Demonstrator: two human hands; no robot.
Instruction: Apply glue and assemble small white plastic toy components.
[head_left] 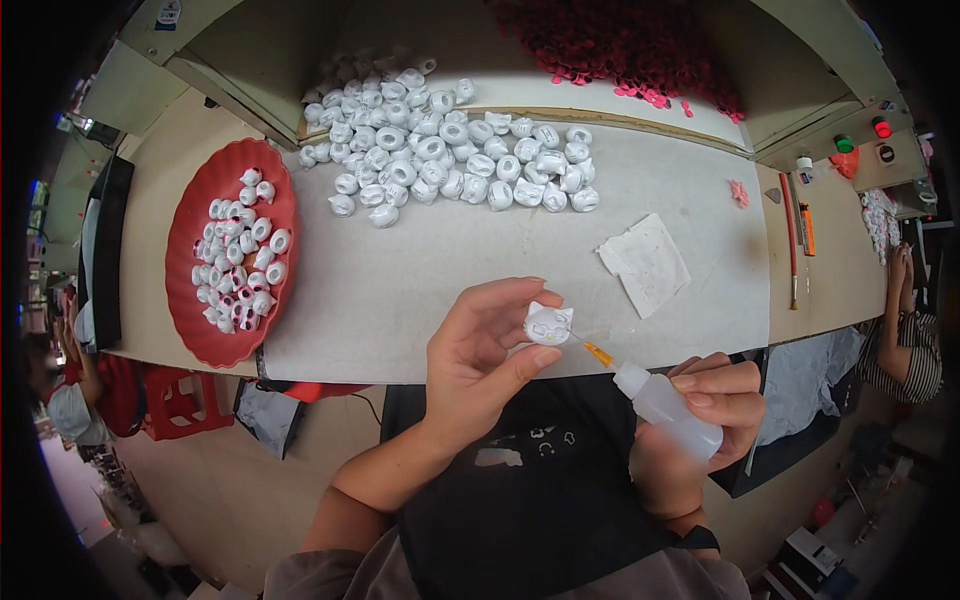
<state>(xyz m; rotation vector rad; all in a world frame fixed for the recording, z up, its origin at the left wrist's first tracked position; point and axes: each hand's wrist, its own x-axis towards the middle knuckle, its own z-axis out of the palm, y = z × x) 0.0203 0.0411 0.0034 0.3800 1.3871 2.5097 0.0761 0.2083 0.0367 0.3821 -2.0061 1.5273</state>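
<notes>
Between the thumb and fingers of my left hand (480, 345) is a small white cat-head figure (549, 325), its face turned up and its two pointed ears away from me. My right hand (715, 405) is wrapped round a translucent squeeze bottle (672, 410) with a thin needle on an orange hub (599, 354). That needle points left, its tip at the right side of the cat head; whether it touches cannot be made out. Both hands are over the near edge of the white-covered table (400, 300).
Several white cat heads (430, 150) are heaped at the back. A red scalloped tray (185, 290) at left holds white and pink-marked ones. Pink pieces (630, 50) pile up far back. A white paper (648, 265), a brush (790, 240) and an orange tube (806, 229) lie at right.
</notes>
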